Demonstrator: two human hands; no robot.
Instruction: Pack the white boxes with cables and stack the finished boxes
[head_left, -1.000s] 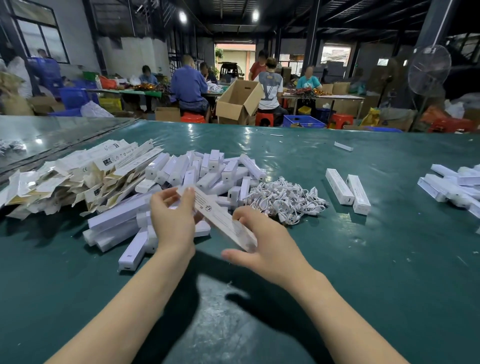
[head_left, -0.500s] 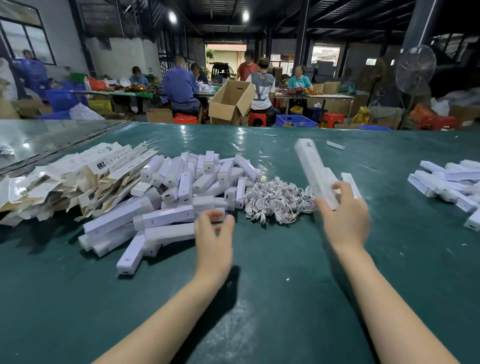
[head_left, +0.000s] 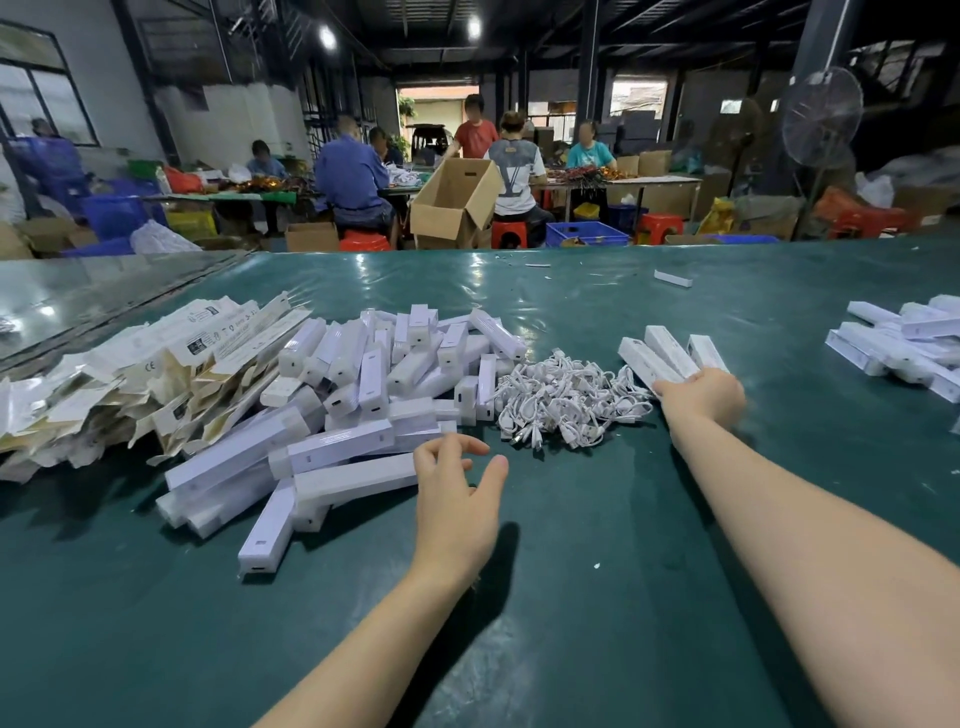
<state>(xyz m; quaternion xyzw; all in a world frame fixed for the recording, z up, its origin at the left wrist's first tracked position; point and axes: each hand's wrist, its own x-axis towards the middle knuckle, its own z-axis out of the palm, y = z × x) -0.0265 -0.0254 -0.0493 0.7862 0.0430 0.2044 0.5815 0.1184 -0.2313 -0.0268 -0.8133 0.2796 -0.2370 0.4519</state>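
The right hand (head_left: 698, 396) grips the near end of a box (head_left: 644, 359) set just beside two more boxes (head_left: 672, 349) on the green table (head_left: 597, 545), right of a heap of white cables (head_left: 566, 405). The left hand (head_left: 457, 512) hovers with fingers loosely curled, holding nothing, at the near edge of a jumbled box pile (head_left: 363, 395). Flat cartons (head_left: 130, 374) lie at the far left, and a second pile (head_left: 904, 343) lies at the far right. Beyond the table, people (head_left: 348, 176) sit at benches near an open cardboard case (head_left: 452, 208).

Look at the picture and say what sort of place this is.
Probably a packing workshop: heaps of white boxes and cables on a green table, with other workers seated at benches beside cardboard cartons.
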